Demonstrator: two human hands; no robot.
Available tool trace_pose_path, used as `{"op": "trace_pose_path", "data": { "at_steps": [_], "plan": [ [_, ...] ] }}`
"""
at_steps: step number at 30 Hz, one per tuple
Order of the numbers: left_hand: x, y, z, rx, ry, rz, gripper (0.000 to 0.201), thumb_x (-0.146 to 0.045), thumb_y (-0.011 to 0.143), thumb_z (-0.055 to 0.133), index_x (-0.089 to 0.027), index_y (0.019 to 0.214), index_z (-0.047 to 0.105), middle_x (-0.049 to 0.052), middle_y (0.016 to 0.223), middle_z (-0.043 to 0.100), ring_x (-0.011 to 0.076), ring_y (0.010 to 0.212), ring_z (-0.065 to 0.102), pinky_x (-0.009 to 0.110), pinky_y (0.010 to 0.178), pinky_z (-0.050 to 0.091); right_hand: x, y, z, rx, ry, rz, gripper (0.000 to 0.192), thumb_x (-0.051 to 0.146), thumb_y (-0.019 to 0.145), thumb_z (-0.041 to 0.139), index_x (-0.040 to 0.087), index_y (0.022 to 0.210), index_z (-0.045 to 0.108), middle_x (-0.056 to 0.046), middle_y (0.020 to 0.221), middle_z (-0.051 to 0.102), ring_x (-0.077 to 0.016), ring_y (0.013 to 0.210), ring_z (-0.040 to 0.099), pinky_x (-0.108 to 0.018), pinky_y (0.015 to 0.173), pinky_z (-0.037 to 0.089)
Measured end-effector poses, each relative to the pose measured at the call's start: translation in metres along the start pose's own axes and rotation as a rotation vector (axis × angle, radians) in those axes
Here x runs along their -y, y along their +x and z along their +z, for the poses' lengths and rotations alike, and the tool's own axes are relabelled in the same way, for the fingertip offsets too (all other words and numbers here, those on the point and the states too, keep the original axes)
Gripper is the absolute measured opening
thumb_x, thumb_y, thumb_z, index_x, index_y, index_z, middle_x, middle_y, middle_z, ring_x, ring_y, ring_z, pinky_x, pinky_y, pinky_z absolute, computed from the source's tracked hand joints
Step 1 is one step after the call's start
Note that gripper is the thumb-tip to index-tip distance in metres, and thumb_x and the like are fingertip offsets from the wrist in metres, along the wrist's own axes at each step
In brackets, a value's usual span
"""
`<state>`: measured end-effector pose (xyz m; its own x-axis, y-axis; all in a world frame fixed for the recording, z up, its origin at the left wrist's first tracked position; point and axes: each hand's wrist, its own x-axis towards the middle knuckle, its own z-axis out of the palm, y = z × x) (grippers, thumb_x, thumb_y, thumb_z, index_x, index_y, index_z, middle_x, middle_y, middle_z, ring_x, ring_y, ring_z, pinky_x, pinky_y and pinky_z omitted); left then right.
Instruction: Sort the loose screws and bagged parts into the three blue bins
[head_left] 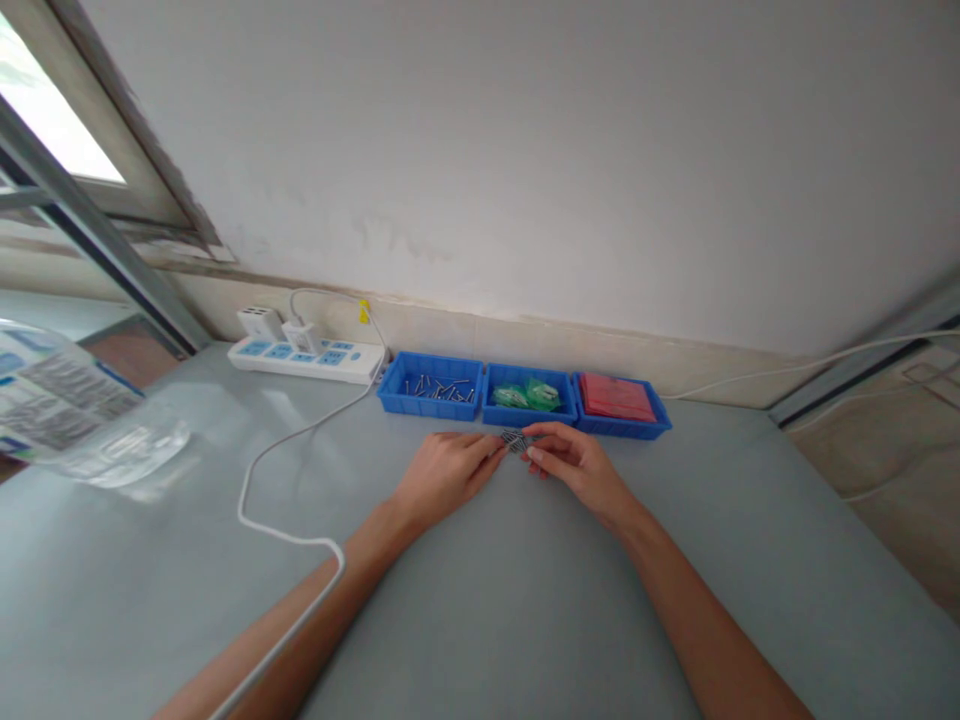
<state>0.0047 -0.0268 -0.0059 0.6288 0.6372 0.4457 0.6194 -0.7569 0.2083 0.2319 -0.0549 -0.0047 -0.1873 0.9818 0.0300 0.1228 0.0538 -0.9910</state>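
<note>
A small cluster of metal screws [514, 441] is between the fingertips of my two hands, just in front of the blue bins. My left hand [450, 468] pinches its left side, palm down. On the right side, my right hand [574, 462] has its thumb and fingers closed at the cluster's edge. Whether a clear bag surrounds the screws is too small to tell. Behind my hands, the left blue bin [427, 407] holds loose screws [442, 390]. Green packets [529, 395] lie in the middle blue bin [525, 418]. Red flat packets [616, 398] fill the right blue bin [622, 428].
A white power strip [307, 360] with plugged-in adapters stands by the wall. Its white cable [277, 535] runs over the grey table [480, 620] and crosses above my left forearm in view. A large clear bottle [82, 410] is at the left. Metal frame posts border both sides.
</note>
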Motion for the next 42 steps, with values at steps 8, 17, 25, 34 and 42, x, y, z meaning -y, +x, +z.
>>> {"op": "trace_pose_path", "data": {
  "at_steps": [8, 17, 25, 34, 42],
  "plan": [
    [0.035, 0.003, -0.01, -0.38, -0.129, -0.599, 0.038, -0.047, 0.1, 0.054, -0.018, 0.104, 0.077, 0.002, 0.068, 0.073, 0.0146, 0.059, 0.066, 0.025, 0.061, 0.046, -0.006, -0.001, -0.016, -0.266, -0.522, -0.145, 0.014, 0.031, 0.088, 0.061, 0.022, 0.092, 0.072, -0.004, 0.082, 0.074, -0.0197, 0.072, 0.068, -0.032, 0.067, 0.052],
    [0.017, 0.002, -0.001, -0.237, -0.123, -0.283, 0.033, -0.038, 0.102, 0.051, -0.017, 0.105, 0.077, 0.001, 0.07, 0.074, 0.0127, 0.055, 0.064, 0.023, 0.059, 0.045, -0.01, -0.004, -0.007, -0.181, -0.973, -0.159, 0.007, 0.017, 0.088, 0.066, 0.02, 0.083, 0.071, -0.005, 0.085, 0.07, -0.0206, 0.078, 0.065, -0.031, 0.072, 0.048],
    [0.008, -0.002, 0.005, -0.11, -0.037, 0.017, 0.028, -0.031, 0.104, 0.049, -0.02, 0.109, 0.073, 0.002, 0.08, 0.078, 0.0151, 0.062, 0.07, 0.024, 0.06, 0.048, -0.011, -0.003, -0.016, -0.197, -0.893, -0.227, 0.012, 0.02, 0.097, 0.053, 0.02, 0.092, 0.064, -0.008, 0.095, 0.07, -0.0233, 0.09, 0.066, -0.036, 0.082, 0.052],
    [0.008, -0.002, 0.005, -0.1, -0.045, 0.016, 0.03, -0.032, 0.105, 0.047, -0.019, 0.111, 0.073, 0.001, 0.077, 0.076, 0.0138, 0.06, 0.069, 0.024, 0.059, 0.047, 0.001, 0.002, -0.009, -0.194, 0.029, -0.099, 0.035, 0.052, 0.077, 0.08, 0.019, 0.085, 0.073, -0.004, 0.073, 0.073, -0.0175, 0.065, 0.067, -0.031, 0.064, 0.056],
    [0.0, -0.001, 0.004, -0.06, -0.069, 0.078, 0.038, -0.045, 0.106, 0.046, -0.02, 0.125, 0.068, 0.001, 0.075, 0.076, 0.0138, 0.06, 0.069, 0.023, 0.06, 0.048, 0.0, 0.002, -0.003, -0.145, 0.063, -0.033, 0.032, 0.049, 0.074, 0.083, 0.019, 0.082, 0.078, -0.003, 0.069, 0.072, -0.0148, 0.06, 0.064, -0.028, 0.06, 0.053]
  ]
}}
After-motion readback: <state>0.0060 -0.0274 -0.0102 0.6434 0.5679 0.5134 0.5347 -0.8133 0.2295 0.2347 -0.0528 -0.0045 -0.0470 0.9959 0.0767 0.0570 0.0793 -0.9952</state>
